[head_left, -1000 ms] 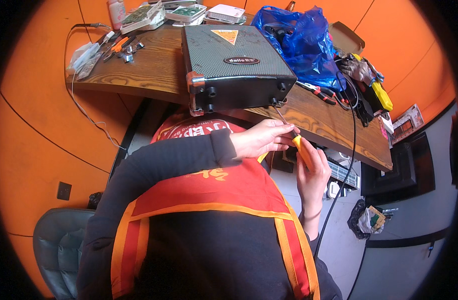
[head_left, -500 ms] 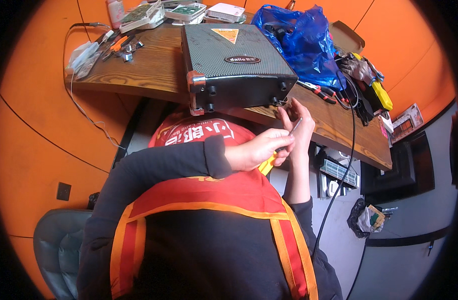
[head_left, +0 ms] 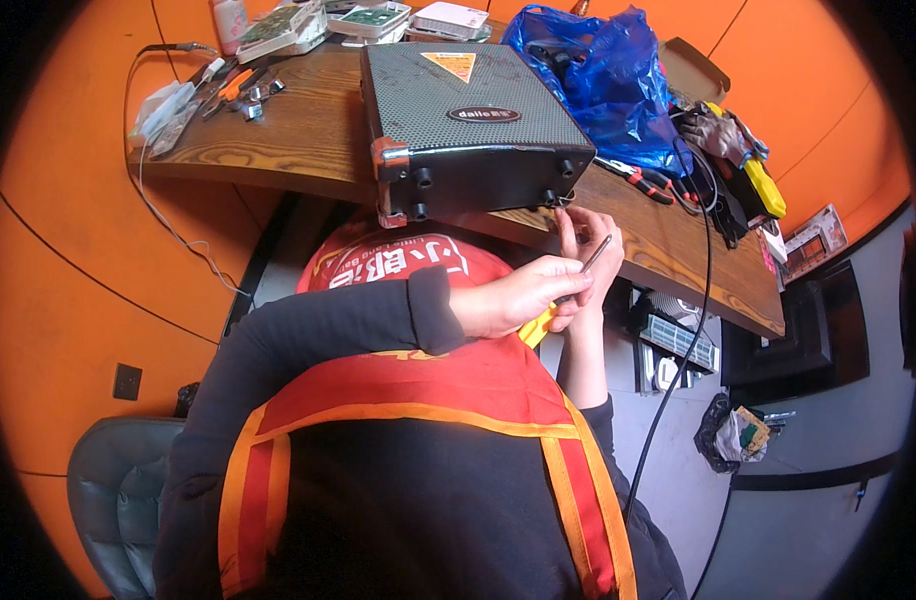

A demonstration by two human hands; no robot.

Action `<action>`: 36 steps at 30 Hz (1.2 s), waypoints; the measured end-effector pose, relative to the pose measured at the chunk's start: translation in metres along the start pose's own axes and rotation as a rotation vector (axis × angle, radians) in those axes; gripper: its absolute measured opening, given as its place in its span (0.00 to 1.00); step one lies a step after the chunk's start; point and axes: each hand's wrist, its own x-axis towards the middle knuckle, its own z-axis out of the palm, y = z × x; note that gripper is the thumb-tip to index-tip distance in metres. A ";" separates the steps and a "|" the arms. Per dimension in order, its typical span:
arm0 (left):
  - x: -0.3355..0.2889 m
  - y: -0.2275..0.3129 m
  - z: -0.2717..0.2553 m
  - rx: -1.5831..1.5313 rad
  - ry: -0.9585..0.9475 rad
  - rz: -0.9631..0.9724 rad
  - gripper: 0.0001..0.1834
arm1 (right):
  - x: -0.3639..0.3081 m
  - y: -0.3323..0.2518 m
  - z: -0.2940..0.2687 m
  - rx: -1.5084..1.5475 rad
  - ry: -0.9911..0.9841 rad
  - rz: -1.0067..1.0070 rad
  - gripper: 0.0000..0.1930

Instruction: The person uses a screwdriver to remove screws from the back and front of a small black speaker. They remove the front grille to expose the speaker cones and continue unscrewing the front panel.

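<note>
A black speaker box (head_left: 468,110) with a mesh front lies on the wooden table, its underside with several round feet facing me. Reaching across from the left, my left hand (head_left: 513,303) is closed round a yellow-handled screwdriver (head_left: 536,328). Its thin metal shaft slants up past the thumb, in front of my other palm. My right hand (head_left: 596,248) has its thumb and finger pinched together just below the speaker's near right foot, by a thin wire-like piece (head_left: 568,200). What lies between those fingertips is too small to make out.
A blue plastic bag (head_left: 598,90), red-handled pliers (head_left: 650,188) and gloves (head_left: 718,130) lie right of the speaker. White casings with circuit boards (head_left: 373,20) stand behind. Orange-handled tools (head_left: 236,85) and a soldering iron (head_left: 183,47) are at left. A black cable (head_left: 706,270) hangs on the right.
My right hand has shifted slightly down and left, its fingers drawing closer together. The speaker has moved very slightly up and left in view. My left hand still holds the screwdriver.
</note>
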 end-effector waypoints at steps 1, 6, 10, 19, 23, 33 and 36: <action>0.000 0.000 0.000 0.009 -0.008 0.005 0.14 | 0.000 -0.001 0.000 -0.033 0.007 -0.026 0.06; 0.001 -0.001 -0.001 0.002 -0.013 0.017 0.14 | 0.003 -0.004 0.007 -0.004 -0.021 0.040 0.05; 0.001 -0.001 -0.002 0.014 -0.004 0.022 0.14 | 0.004 -0.003 0.010 0.014 -0.004 -0.060 0.06; 0.003 -0.001 -0.002 -0.010 0.011 0.033 0.15 | -0.001 -0.002 0.011 0.154 -0.040 0.036 0.05; 0.003 -0.001 -0.002 -0.016 0.017 0.028 0.14 | -0.001 -0.001 0.013 0.113 0.032 -0.073 0.07; 0.001 0.002 -0.001 -0.005 0.048 -0.019 0.14 | 0.012 -0.003 0.000 -0.045 -0.121 -0.171 0.10; 0.001 0.003 -0.001 -0.008 0.061 -0.031 0.14 | 0.022 -0.001 -0.004 -0.088 -0.191 -0.178 0.08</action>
